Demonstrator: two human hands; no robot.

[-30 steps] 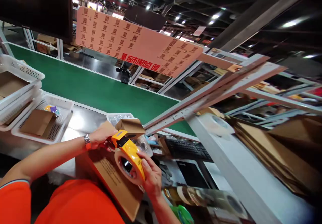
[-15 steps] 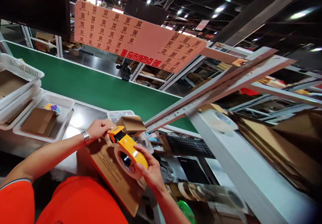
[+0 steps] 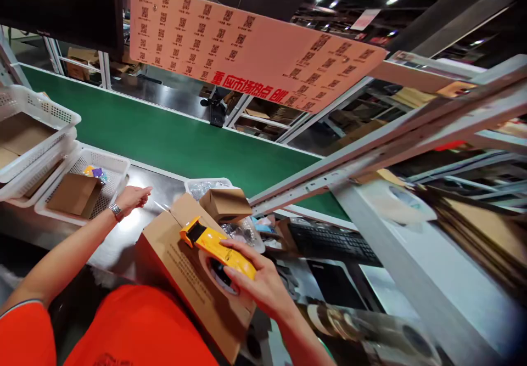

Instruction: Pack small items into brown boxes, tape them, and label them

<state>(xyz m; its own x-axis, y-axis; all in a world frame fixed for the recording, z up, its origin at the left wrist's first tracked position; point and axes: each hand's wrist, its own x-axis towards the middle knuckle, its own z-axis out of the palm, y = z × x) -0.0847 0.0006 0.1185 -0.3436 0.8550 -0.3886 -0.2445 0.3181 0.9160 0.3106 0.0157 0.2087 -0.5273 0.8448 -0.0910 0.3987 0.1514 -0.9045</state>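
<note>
My right hand point(image 3: 257, 278) is wrapped around a yellow tape dispenser point(image 3: 224, 253). Its roll of tape point(image 3: 218, 270) hangs on the underside, against a brown cardboard box point(image 3: 181, 256) tilted in front of me. My left hand point(image 3: 134, 198), with a metal watch at the wrist, is closed in a pinch to the left of the box, above the metal table point(image 3: 158, 187). What its fingertips hold, if anything, is too small to make out. A faint shiny streak shows between that hand and the box's upper edge.
White perforated baskets point(image 3: 123, 163) stand on the left, with cardboard and small colourful packets inside. A small carton point(image 3: 226, 204) sits beyond the box. Behind runs a green conveyor belt point(image 3: 164, 138). On the right are a keyboard point(image 3: 329, 240), tape rolls point(image 3: 329, 319) and a slanting metal frame point(image 3: 313, 185).
My left hand has moved left, away from the dispenser's front end, toward the basket. My right hand still grips the dispenser on the box. The view has shifted slightly.
</note>
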